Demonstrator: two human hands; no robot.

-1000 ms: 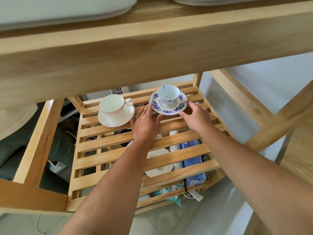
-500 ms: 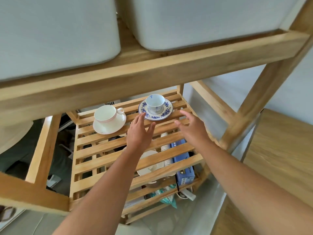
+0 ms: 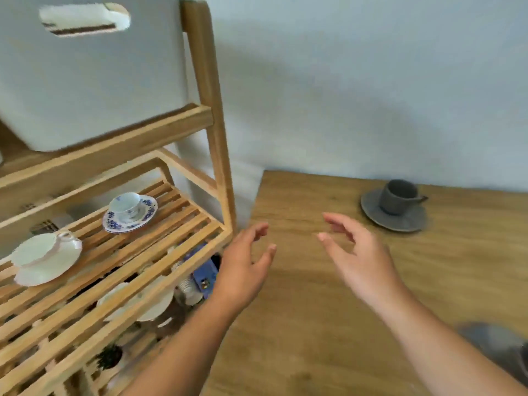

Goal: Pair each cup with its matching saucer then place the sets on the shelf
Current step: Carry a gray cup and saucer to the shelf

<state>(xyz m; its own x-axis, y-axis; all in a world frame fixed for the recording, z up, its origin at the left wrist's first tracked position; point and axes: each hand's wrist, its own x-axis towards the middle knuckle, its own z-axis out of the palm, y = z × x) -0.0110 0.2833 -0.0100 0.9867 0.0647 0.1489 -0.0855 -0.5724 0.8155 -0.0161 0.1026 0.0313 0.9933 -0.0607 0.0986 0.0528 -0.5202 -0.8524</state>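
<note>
While both hands hang empty over the near edge of the wooden table (image 3: 328, 324), nothing is gripped: the left hand (image 3: 243, 270) is open with fingers loosely curled and spread, sitting at about 7 o'clock from frame centre, just beside the corner of the slatted shelf (image 3: 160, 270); the right hand (image 3: 360, 261) is likewise open, thumb and fingers apart, at about 4 o'clock from centre. The two hands are near each other but not touching. At 2 o'clock from the right hand, well apart from it, a grey cup (image 3: 398, 197) stands upright on a grey saucer (image 3: 394, 217), handle pointing to 3 o'clock, close to the wall (image 3: 371, 95). On the shelf, at 10 o'clock from the left hand, a blue-patterned cup (image 3: 125, 205) sits on a blue-patterned saucer (image 3: 130, 218). Farther toward 9 o'clock, a white cup (image 3: 38, 248) with a pale band rests on a white saucer (image 3: 47, 267); motion blur softens both, so I cannot tell how the cup sits. A pale bin (image 3: 91, 81) occupies the tier above. Through the slats, a lower tier shows a white plate (image 3: 137, 298) and a blue box (image 3: 204, 272), both blurred. A dark blurred shape (image 3: 497, 347) lies at the table's 4 o'clock corner; I cannot tell what it is.
</note>
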